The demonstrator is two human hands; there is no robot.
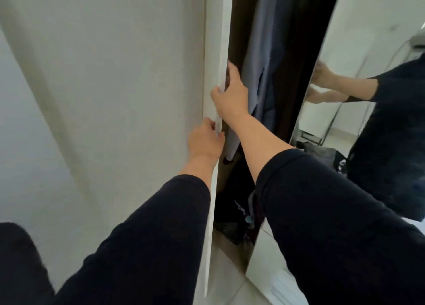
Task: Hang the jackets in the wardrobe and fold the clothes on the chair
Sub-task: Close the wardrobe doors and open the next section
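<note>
A white wardrobe door [115, 86] fills the left of the head view, and both my hands grip its right edge. My right hand [231, 98] wraps the edge higher up, fingers behind the panel. My left hand [204, 140] holds the same edge just below, thumb on the inner side. Through the narrow gap the dark wardrobe interior [292, 52] shows hanging clothes, among them a pale blue shirt [257, 58]. Dark garments [236, 217] lie heaped at the wardrobe bottom.
A mirrored door [358, 40] on the right reflects a person in dark clothes, a metal rack and a dark pile of clothes [322, 154] on the floor. Pale floor tiles [232, 288] show below the gap. A dark shape [20, 263] fills the lower left corner.
</note>
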